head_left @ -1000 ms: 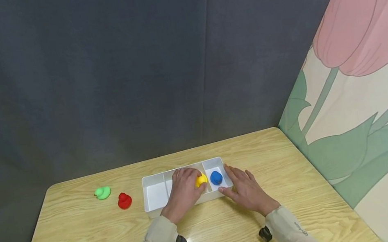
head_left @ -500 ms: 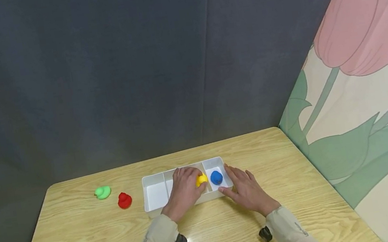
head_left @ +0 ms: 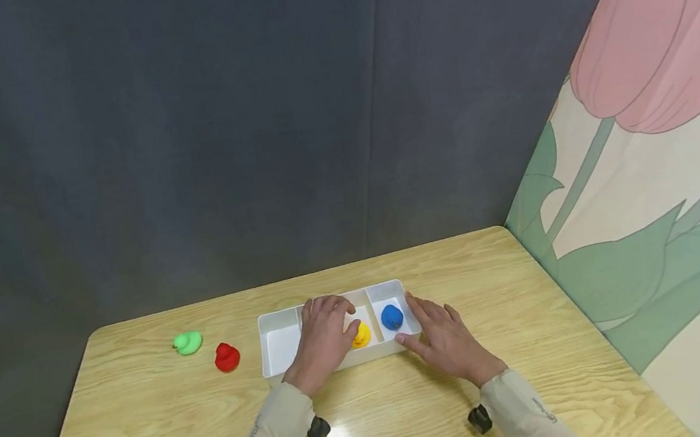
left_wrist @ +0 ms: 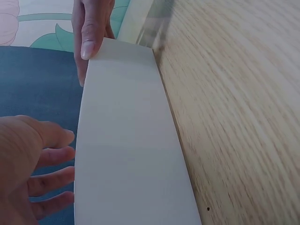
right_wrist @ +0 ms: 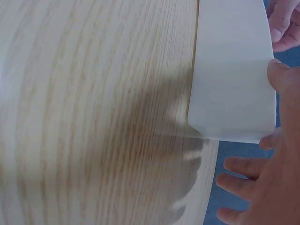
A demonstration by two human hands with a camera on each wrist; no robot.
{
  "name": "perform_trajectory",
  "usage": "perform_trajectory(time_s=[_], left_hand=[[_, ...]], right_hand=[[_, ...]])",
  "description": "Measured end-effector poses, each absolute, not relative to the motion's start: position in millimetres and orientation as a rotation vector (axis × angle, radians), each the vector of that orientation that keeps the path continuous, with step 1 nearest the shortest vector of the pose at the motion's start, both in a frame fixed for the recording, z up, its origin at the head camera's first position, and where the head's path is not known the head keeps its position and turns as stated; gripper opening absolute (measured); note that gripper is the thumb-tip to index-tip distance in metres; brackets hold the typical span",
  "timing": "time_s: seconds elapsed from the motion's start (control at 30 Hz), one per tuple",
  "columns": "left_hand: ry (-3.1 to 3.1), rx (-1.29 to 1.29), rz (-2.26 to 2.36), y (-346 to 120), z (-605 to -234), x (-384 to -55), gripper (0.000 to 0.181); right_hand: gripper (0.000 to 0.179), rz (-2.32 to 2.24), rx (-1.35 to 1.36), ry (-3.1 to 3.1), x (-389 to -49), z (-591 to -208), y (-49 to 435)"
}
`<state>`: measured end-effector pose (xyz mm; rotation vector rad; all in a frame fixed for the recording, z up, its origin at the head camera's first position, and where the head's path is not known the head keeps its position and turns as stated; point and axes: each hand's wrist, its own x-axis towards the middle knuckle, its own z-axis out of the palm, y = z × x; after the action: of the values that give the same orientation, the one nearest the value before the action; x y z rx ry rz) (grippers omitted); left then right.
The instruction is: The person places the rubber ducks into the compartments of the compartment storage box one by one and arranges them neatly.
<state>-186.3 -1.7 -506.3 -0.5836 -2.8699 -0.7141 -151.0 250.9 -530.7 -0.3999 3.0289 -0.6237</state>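
A white divided tray [head_left: 279,349] stands on the table. A blue toy duck [head_left: 392,317] sits in its right-end compartment, and a yellow toy duck [head_left: 360,335] lies in the compartment just left of that. My left hand [head_left: 320,338] hovers over the tray beside the yellow duck, fingers relaxed and apart, holding nothing. It hides the tray's middle. With its thumb at the front rim and its index finger by the end wall, my right hand [head_left: 446,343] touches the tray's right corner, fingers spread. In the right wrist view, the tray's wall [right_wrist: 234,70] hides both ducks.
Left of the tray, a red toy duck [head_left: 227,357] and a green toy duck [head_left: 188,343] lie on the wooden table [head_left: 152,433]. A dark curtain [head_left: 213,155] hangs behind the table, and a tulip-printed cloth [head_left: 659,220] stands along its right side.
My left hand has let go of the yellow duck and shifted slightly left, its fingers spreading. The duck now lies lower in its compartment. My right hand has stayed at the tray's corner.
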Motion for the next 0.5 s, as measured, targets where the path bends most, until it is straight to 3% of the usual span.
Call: perform_trajectory(time_s=[0.17,0.5], left_hand=[[-2.884,-0.597,-0.653,0.3,-507.4,-185.4,0.01],[-2.89,-0.659,-0.538,0.4,-511.7,-185.7,0.013]], right_hand=[[0.089,-0.621,-0.392,3.024,-151.9,-530.7,251.5],[0.089,-0.633,-0.381,3.014,-150.6,-531.5,251.3]])
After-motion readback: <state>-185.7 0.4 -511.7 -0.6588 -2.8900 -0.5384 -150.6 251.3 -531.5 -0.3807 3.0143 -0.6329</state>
